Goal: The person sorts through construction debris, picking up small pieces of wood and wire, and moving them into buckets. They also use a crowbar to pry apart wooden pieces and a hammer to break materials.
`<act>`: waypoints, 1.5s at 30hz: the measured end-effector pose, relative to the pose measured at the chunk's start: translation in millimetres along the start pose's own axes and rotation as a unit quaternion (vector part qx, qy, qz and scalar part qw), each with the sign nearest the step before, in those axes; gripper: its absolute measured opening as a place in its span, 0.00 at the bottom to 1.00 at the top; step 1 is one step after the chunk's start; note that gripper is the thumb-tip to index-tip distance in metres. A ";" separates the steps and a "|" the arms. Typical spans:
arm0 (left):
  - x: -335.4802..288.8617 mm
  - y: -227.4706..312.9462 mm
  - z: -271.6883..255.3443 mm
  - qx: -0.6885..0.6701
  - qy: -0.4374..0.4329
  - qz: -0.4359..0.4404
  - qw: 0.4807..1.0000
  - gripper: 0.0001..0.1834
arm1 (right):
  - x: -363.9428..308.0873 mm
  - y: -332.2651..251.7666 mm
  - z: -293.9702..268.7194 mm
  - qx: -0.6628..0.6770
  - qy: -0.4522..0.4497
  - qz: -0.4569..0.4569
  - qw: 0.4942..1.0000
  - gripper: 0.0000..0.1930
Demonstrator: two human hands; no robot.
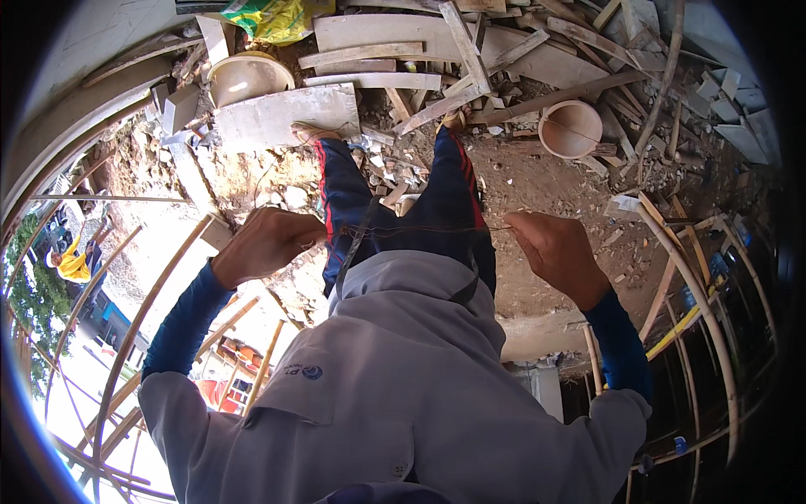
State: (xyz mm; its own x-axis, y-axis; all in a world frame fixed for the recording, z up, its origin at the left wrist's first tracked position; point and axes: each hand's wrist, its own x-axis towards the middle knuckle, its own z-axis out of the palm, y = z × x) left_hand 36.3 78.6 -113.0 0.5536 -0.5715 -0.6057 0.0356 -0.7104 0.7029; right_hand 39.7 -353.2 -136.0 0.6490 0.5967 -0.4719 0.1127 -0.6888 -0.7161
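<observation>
Thin reddish-brown wire [420, 228] stretches across in front of my waist, several strands side by side. My left hand [273, 239] is closed on its left end, fingers curled in a pinch. At the other end my right hand [554, 248] pinches the wire between thumb and fingers. Both hands are held apart at about the same height, over my dark trousers [395, 193] with red side stripes. A dark strap [357, 244] hangs down near the middle, behind the wire. The fingertips of my left hand are partly hidden by the hand itself.
Scrap boards [369, 59] and broken rubble cover the ground ahead. Two round basins, one at left [250, 80] and one at right [571, 129], stand among them. Bamboo poles [697, 294] rise on both sides. A person in yellow [74, 265] is far off left.
</observation>
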 end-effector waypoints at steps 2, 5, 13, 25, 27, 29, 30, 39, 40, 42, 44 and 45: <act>-3.4 -24.6 1.1 0.013 -0.002 0.015 1.000 0.09 | 12.6 -18.5 -1.7 0.010 -0.064 -0.008 0.998 0.09; -19.1 -60.3 11.5 0.183 -0.015 0.045 0.982 0.08 | 37.4 -51.3 -9.8 0.235 -0.333 0.082 0.909 0.12; -75.5 -116.7 13.4 0.199 0.058 0.189 0.960 0.28 | 127.5 -69.8 -44.5 0.439 -0.460 0.336 0.695 0.12; -159.5 -226.1 10.3 0.171 0.165 0.041 0.971 0.26 | 277.3 -137.5 13.7 0.180 -0.461 0.249 0.832 0.10; -171.3 -250.6 15.8 0.150 0.202 0.002 0.968 0.17 | 292.9 -155.2 24.0 0.132 -0.434 0.179 0.873 0.11; -181.3 -276.4 13.6 0.113 0.224 -0.036 0.967 0.14 | 306.2 -168.5 30.7 0.117 -0.385 0.147 0.903 0.11; -186.5 -286.7 13.1 0.093 0.232 -0.052 0.967 0.14 | 313.2 -174.9 33.0 0.122 -0.357 0.151 0.914 0.12; -219.8 -313.5 -8.4 0.113 0.231 -0.069 0.964 0.15 | 365.9 -152.0 54.0 0.047 -0.354 0.259 0.897 0.12; -226.4 -321.9 -8.8 0.113 0.224 -0.077 0.965 0.15 | 363.7 -143.5 60.9 0.047 -0.360 0.225 0.904 0.12; -241.6 -335.4 -2.0 0.107 0.212 -0.097 0.967 0.15 | 358.9 -133.6 71.8 0.046 -0.378 0.156 0.912 0.12; -255.7 -346.7 9.2 0.126 0.207 -0.125 0.962 0.13 | 363.6 -153.8 80.0 0.015 -0.422 0.182 0.888 0.14; -262.3 -351.2 11.7 0.144 0.218 -0.134 0.956 0.12 | 367.0 -167.6 79.7 0.012 -0.445 0.190 0.875 0.15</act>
State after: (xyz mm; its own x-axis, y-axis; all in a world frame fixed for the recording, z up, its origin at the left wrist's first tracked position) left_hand -131.1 473.2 -205.3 0.8532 -0.1724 -0.4922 0.0294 -0.9264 0.3753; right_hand 199.0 14.0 -230.1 -0.2079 0.4182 -0.8842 -0.0066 -0.9046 -0.4263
